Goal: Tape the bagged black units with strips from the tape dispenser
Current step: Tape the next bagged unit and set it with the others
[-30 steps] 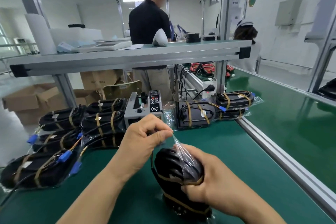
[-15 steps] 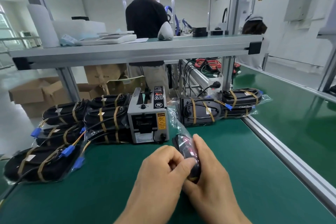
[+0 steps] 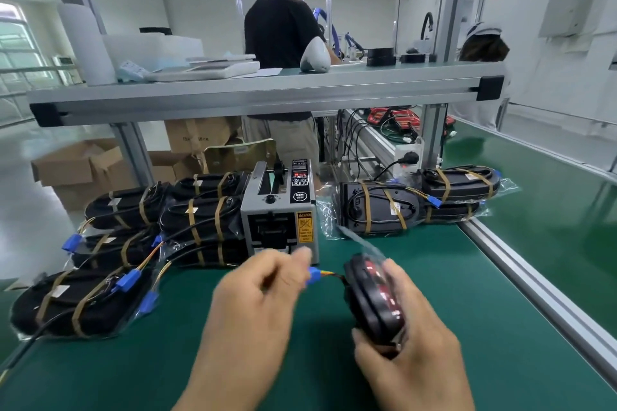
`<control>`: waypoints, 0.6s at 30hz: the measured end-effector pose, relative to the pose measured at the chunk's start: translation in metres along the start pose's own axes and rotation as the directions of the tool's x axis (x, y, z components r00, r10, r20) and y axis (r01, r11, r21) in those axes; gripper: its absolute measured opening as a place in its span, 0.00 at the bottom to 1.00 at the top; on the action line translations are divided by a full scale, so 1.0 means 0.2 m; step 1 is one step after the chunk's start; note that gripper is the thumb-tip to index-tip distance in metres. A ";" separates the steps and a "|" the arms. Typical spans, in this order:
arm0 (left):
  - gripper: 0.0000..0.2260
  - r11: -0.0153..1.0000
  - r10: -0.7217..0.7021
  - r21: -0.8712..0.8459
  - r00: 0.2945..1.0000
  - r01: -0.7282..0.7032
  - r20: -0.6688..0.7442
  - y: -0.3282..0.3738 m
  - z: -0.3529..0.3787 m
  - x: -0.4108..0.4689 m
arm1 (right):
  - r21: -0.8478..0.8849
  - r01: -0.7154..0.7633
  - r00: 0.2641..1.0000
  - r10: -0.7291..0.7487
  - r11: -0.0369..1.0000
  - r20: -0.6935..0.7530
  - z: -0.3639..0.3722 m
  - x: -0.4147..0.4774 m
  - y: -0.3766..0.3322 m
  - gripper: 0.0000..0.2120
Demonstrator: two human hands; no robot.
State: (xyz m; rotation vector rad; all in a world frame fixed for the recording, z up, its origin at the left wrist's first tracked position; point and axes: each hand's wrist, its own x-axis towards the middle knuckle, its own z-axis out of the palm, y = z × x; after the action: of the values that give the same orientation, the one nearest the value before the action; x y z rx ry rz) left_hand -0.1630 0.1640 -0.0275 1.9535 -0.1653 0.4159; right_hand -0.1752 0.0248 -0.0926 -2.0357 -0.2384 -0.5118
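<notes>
Unit (image 3: 367, 305), bagged, likely slippery: your right hand (image 3: 417, 364) wraps body, hold there; left hand (image 3: 250, 310) pinches blue plug (image 3: 314, 276)

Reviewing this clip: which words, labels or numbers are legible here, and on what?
"CAUTION": header of the yellow label on the tape dispenser; the print below it is blurred.
The dispenser's round badge, its red display, the cardboard box print and the white stickers on the bagged black units: too small or blurred to read.

The left hand (image 3: 263, 294) has pulled the blue connector (image 3: 314, 276) away from the bagged unit (image 3: 374, 304)
</notes>
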 end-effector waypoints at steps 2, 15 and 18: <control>0.16 0.959 -0.236 -0.174 0.971 0.226 -0.039 -0.15 0.01 0.14 | 0.036 -0.190 0.952 0.193 0.981 -0.238 -0.10 -0.06 0.02 0.43; 0.10 0.456 -0.784 -0.582 0.613 0.674 0.095 -0.47 0.21 0.68 | 0.127 -0.187 0.948 0.213 0.974 -0.236 -0.17 0.04 0.17 0.36; 0.11 0.377 -0.812 -0.601 0.563 0.705 0.152 -0.47 0.22 0.71 | 0.110 -0.175 0.954 0.196 0.978 -0.227 -0.16 0.04 0.18 0.37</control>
State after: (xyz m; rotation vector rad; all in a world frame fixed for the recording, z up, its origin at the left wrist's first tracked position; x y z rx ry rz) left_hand 0.0071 0.1725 -0.0725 1.1283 0.6675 -0.1198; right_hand -0.1627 -0.0208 -0.1026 -1.8678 0.0738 -0.6088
